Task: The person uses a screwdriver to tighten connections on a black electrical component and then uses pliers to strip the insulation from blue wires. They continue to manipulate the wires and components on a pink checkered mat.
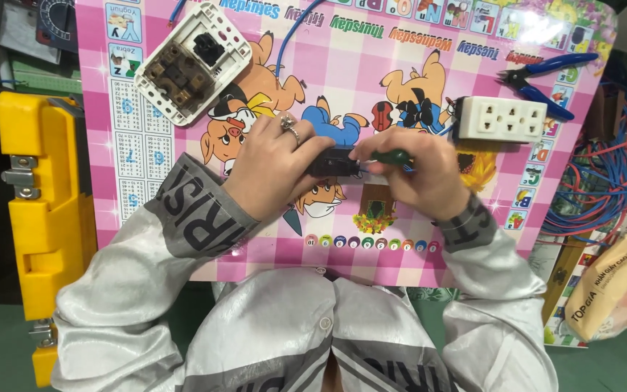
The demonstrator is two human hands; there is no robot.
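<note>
My left hand (273,163), with a ring on one finger, grips a small black electrical module (334,162) over the middle of a pink cartoon-printed table (429,239). My right hand (422,174) holds a dark green-handled screwdriver (393,156) whose tip points left into the black module. A white switch plate (191,62) lies face down at the upper left with brown and black modules in it. A white multi-socket outlet (502,118) lies right of my right hand. Blue wire (288,36) runs up from behind my hands.
Blue-handled cutting pliers (546,76) lie at the table's upper right. A yellow toolbox (38,210) stands to the left. Tangled blue and red wires (604,181) and a tan paper bag (618,283) sit on the floor to the right.
</note>
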